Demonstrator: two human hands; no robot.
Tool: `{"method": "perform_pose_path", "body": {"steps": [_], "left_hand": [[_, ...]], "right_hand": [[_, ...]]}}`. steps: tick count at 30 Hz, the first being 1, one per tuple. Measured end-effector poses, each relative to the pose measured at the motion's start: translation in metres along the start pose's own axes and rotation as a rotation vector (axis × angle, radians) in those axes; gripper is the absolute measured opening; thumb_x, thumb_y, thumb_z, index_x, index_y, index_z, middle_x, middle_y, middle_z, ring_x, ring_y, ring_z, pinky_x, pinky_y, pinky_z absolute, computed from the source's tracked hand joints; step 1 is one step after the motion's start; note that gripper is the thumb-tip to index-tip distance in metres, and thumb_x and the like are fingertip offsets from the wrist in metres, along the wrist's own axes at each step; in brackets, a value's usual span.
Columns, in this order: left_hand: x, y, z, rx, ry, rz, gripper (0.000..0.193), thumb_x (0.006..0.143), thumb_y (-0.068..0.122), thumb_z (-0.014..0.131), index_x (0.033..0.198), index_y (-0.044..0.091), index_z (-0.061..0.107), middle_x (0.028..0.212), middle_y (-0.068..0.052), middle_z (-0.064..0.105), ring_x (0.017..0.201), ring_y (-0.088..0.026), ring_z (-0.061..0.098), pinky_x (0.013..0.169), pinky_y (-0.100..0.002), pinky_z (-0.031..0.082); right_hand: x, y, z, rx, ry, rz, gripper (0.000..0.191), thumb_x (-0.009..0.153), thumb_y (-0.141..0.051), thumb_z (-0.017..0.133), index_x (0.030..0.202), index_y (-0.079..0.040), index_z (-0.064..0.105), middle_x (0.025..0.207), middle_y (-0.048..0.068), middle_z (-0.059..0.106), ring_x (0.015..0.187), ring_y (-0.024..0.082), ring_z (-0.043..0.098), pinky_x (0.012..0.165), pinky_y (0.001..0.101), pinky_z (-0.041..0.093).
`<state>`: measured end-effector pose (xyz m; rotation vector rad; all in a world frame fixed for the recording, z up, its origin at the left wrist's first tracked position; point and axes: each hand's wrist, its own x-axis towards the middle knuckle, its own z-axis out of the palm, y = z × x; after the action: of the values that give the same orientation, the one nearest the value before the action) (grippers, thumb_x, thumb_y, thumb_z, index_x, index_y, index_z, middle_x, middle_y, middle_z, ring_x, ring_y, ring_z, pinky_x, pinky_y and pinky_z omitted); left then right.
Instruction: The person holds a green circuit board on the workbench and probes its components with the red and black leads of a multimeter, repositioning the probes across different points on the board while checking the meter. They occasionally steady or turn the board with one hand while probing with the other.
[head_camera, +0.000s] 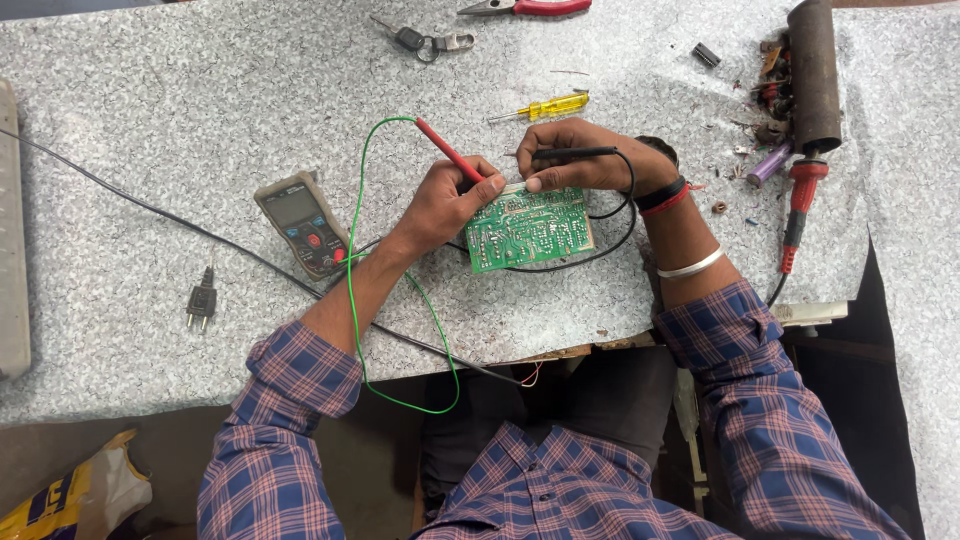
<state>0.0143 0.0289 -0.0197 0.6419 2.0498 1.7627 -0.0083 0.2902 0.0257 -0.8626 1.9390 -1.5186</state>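
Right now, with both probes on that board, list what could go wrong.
The green circuit board lies loose on the table edge, so pressure from the red probe in the left hand or the black probe in the right hand may shift it. The green lead loops over the left forearm and could snag.

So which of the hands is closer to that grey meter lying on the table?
Left. The left hand, holding the red probe, is just right of the meter; the right hand, with the black probe, lies farther right, beyond the circuit board.

yellow screwdriver (548, 106), keys (428, 42), perhaps pliers (525, 8)
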Motion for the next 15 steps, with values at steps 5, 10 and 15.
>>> {"method": "perform_pose_path", "body": {"steps": [5, 10, 15], "left_hand": [[0.0005, -0.0001, -0.0001, -0.009, -0.002, 0.009, 0.023, 0.101, 0.025, 0.067, 0.096, 0.003, 0.070, 0.077, 0.007, 0.057, 0.074, -0.003, 0.049, 0.066, -0.024, 0.043], [0.0001, -0.0002, -0.0001, 0.008, 0.003, 0.006, 0.023, 0.102, 0.025, 0.066, 0.095, 0.004, 0.070, 0.077, 0.007, 0.056, 0.073, -0.003, 0.049, 0.065, -0.024, 0.042], [0.0005, -0.0007, 0.0003, 0.017, 0.005, 0.000, 0.023, 0.102, 0.026, 0.066, 0.095, 0.004, 0.070, 0.076, 0.007, 0.056, 0.072, -0.003, 0.048, 0.064, -0.024, 0.042]], "right_hand": [[-0.0001, -0.0004, -0.0001, 0.027, -0.004, 0.008, 0.029, 0.093, -0.030, 0.077, 0.103, -0.006, 0.066, 0.087, -0.005, 0.062, 0.081, 0.006, 0.056, 0.068, 0.0242, 0.045], [-0.0008, -0.0020, 0.0003, 0.016, 0.003, 0.023, 0.028, 0.092, -0.029, 0.077, 0.103, -0.006, 0.066, 0.087, -0.005, 0.062, 0.081, 0.006, 0.056, 0.068, 0.0242, 0.045], [-0.0017, -0.0033, 0.0011, 0.037, 0.002, 0.000, 0.028, 0.093, -0.029, 0.077, 0.104, -0.006, 0.065, 0.089, -0.005, 0.062, 0.083, 0.005, 0.056, 0.070, 0.0241, 0.046]]}}
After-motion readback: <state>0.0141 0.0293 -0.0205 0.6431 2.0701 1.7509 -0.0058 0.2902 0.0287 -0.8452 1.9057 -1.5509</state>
